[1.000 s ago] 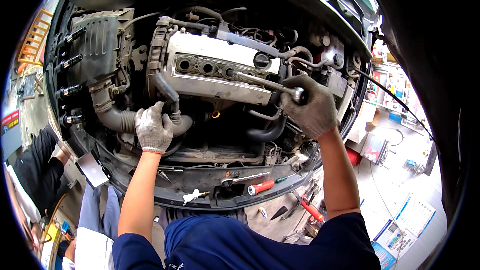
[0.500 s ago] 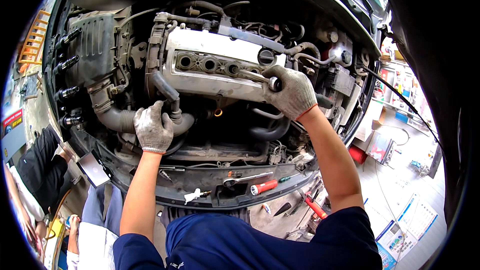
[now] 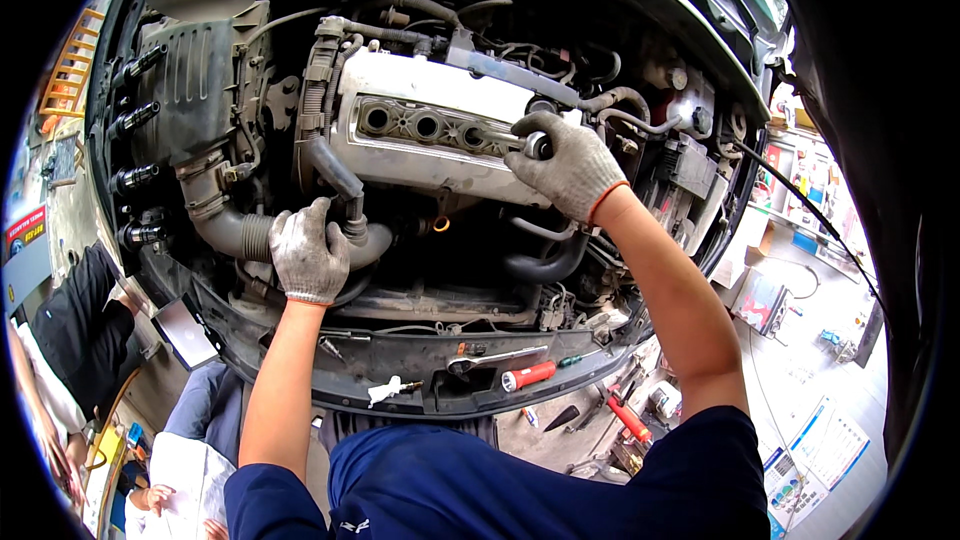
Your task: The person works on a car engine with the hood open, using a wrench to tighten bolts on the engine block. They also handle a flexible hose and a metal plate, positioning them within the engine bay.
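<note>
My right hand (image 3: 560, 165), in a grey glove, is closed round a long metal tool (image 3: 505, 138) that reaches into one of the round wells along the valve cover (image 3: 395, 165). Its far end is hidden inside. My left hand (image 3: 310, 250), also gloved, has its fingers curled on the intake hose (image 3: 233, 235), beside a grey elbow hose (image 3: 330, 168). A yellow loop (image 3: 440, 224) shows below the cover. Several black ignition coils (image 3: 137, 118) lie in a row along the left of the engine bay.
Along the front edge lie a red flashlight (image 3: 528, 375), a ratchet (image 3: 495, 356) and a white item (image 3: 390, 390). An open dark case (image 3: 185, 330) sits at left front. People (image 3: 190, 450) are at lower left. A black prop rod (image 3: 820, 220) crosses the right side.
My right hand has moved left and up along the valve cover with the tool, closer to the wells. My left hand stays in about the same place.
</note>
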Demonstrator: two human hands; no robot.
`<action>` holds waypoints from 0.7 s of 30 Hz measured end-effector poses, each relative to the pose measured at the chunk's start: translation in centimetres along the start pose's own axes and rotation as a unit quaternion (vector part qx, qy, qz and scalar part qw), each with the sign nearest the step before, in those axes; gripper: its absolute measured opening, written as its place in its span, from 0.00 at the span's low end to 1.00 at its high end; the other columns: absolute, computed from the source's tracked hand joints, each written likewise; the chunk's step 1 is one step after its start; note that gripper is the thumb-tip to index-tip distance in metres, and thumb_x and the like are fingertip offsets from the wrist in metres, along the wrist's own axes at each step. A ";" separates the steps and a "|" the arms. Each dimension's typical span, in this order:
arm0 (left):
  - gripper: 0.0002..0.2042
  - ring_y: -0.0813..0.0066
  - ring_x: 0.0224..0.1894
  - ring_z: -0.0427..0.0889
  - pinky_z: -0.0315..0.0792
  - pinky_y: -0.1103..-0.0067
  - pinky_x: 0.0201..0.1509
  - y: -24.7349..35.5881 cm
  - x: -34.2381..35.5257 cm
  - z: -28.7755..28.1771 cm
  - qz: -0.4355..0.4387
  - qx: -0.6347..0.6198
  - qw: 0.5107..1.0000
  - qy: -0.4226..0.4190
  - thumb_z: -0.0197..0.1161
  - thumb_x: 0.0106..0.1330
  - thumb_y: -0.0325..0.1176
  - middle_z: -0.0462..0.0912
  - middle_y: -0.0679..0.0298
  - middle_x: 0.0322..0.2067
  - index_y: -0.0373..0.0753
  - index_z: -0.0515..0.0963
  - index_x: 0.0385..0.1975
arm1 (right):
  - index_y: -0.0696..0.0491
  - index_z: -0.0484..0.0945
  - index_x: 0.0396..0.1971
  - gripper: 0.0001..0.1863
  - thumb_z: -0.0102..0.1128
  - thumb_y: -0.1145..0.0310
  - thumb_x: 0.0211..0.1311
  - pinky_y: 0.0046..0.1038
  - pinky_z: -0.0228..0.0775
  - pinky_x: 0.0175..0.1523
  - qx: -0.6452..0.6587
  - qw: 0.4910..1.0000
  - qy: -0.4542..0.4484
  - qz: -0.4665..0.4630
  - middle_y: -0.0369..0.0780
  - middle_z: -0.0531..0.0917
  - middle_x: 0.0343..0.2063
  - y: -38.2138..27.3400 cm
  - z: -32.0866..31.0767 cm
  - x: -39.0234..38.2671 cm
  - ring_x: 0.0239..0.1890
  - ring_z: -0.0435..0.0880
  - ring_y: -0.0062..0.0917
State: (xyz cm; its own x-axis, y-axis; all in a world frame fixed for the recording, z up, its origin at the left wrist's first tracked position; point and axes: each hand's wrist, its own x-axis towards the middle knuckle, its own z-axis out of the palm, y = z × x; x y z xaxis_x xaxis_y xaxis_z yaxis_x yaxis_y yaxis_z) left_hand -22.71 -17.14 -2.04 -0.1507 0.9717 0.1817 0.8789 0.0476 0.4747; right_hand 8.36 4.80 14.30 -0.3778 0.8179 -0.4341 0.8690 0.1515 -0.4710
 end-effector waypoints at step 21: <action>0.15 0.62 0.51 0.88 0.81 0.68 0.62 17.7 7.3 1.1 -0.058 -0.427 0.899 -0.076 0.61 0.82 0.33 0.88 0.54 0.49 0.29 0.80 0.60 | 0.55 0.83 0.65 0.31 0.76 0.49 0.72 0.38 0.87 0.52 0.095 0.985 -0.122 0.077 0.51 0.93 0.45 0.4 0.2 0.4 0.45 0.94 0.38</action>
State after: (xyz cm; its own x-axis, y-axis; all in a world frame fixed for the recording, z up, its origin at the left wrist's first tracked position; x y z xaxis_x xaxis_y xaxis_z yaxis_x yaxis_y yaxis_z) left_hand -7.75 -8.98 6.77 -0.0990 0.9951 -0.0014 0.1838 0.0197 0.9828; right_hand 8.46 5.11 13.78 -0.3312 0.6615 -0.6729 0.8554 -0.0904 -0.5099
